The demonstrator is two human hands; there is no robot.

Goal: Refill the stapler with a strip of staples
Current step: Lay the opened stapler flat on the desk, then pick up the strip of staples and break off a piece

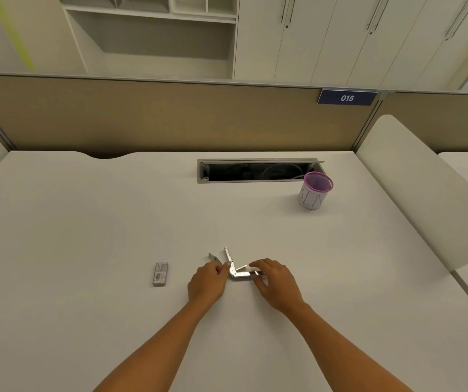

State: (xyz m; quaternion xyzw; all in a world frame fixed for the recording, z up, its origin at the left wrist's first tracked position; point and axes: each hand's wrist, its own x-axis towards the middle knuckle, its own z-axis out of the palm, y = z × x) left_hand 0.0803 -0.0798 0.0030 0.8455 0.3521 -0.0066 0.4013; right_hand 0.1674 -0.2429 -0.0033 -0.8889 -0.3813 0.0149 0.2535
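Note:
A small silver stapler [237, 271] lies on the white desk, swung wide open, with one arm [227, 255] standing up and its top cover [215, 258] folded back to the left. My left hand [207, 281] grips the stapler at the hinge end, by the cover. My right hand [274, 281] pinches the base end on the right. A small grey staple box [160, 273] lies flat on the desk, to the left of my left hand. No loose strip of staples shows; the hands hide part of the stapler's channel.
A pink mesh pen cup [314, 190] with a white paper label stands at the back right. Behind it is an open cable hatch [258, 171] in the desk. A tan partition [170, 114] walls the far edge, and a white side panel [413, 182] rises on the right.

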